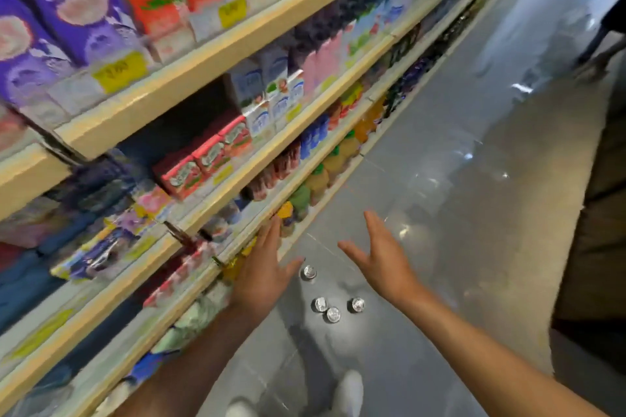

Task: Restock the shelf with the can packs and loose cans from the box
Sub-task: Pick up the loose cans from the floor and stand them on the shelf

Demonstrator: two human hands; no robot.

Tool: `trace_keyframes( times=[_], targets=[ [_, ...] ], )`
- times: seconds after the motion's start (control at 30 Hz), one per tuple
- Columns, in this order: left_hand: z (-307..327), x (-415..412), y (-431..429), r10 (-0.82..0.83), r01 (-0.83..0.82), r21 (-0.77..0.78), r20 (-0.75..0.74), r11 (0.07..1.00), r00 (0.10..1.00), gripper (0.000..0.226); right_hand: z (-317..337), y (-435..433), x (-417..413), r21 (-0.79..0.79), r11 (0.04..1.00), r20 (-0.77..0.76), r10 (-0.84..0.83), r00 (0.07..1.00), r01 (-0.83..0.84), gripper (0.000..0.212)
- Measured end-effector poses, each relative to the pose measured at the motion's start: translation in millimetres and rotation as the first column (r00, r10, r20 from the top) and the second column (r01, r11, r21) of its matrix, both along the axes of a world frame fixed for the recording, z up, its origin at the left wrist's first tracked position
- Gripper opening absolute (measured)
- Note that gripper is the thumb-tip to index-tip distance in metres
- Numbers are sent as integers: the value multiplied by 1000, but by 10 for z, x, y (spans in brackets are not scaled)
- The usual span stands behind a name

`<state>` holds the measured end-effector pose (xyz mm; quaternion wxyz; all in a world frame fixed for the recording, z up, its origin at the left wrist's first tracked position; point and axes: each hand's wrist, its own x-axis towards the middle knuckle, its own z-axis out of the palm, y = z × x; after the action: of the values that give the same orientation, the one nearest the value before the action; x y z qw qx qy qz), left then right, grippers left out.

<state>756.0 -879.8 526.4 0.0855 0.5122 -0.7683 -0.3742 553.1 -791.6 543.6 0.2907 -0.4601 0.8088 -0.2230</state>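
We hold both hands out above the grey floor (440, 200), and neither holds anything. Our left hand (262, 267) has its fingers (271, 234) straight and close together, thumb stuck out sideways. It sits just beside the front edge of the lowest tier of the shelf (189, 81); we cannot tell whether it touches. Our right hand (379, 257) is spread, its palm turned towards the left one.

Below and between the hands, four loose cans (333, 314) stand upright on the floor, silver tops facing us. One is alone near our left thumb, two are touching, and the fourth is just right of that pair.

The shelf runs along our left, stocked with red, purple and white cartons (203, 159), with yellow price tags (118, 73) on its edges. A white shoe (349, 389) shows at the bottom.
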Motion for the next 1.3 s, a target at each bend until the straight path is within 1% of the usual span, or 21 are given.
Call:
trace_keyframes(
  times=[0.1,0.2,0.23,0.27,0.3,0.33,0.43,0.47,0.57,0.67,0.8,0.93,1.03,1.1,1.2,1.3],
  targets=[
    [-838,-78,7,-165,179,-67,175,982,971,86,-760,225,-183,118,993,20,-34,999,31,85],
    [-1764,-142,61,-270,286,-6,305,958,913,89,-1723,419,-210,188,982,59,0,998,-11,100],
    [-2134,-163,90,-307,315,33,343,948,888,87,-2145,497,-196,226,974,82,11,997,-29,96],
    [-2432,-176,111,-338,336,72,369,939,866,85,-2501,553,-181,250,967,102,24,994,-49,86],
    [-2714,-186,133,-369,357,106,386,928,845,83,-2816,594,-164,288,956,114,31,993,-63,77],
    [-2989,-194,167,-394,376,126,400,918,828,82,-3115,649,-140,319,945,116,34,993,-69,74],
    [-3891,-213,258,-463,439,164,447,883,765,79,-4052,746,-34,375,921,125,61,990,-105,79],
    [-4243,-229,312,-502,474,185,457,861,734,77,-4422,802,-6,385,916,121,70,990,-112,79],
    [-5027,-292,405,-592,563,226,489,795,641,77,-5247,901,85,440,891,123,58,991,-107,77],
    [-5694,-425,453,-600,571,230,492,788,631,79,-5933,937,117,477,875,109,36,993,-84,80],
    [-6417,-630,466,-587,571,216,524,792,617,84,-6538,827,78,477,878,100,-13,995,-37,84],
    [-6937,-773,351,-563,546,211,534,811,631,89,-6956,625,80,428,903,109,-18,994,-31,70],
    [-7186,-829,281,-561,540,219,541,813,626,86,-7251,542,101,428,904,86,-14,996,-24,61],
    [-7310,-851,257,-561,538,216,526,815,639,83,-7370,522,98,424,905,55,10,998,-32,57],
    [-7433,-860,266,-545,520,200,487,831,683,75,-7448,512,104,424,906,27,-7,1000,-5,56],
    [-7440,-851,260,-507,471,196,434,860,744,66,-7421,487,111,453,892,39,-39,998,17,53]
  ],
)
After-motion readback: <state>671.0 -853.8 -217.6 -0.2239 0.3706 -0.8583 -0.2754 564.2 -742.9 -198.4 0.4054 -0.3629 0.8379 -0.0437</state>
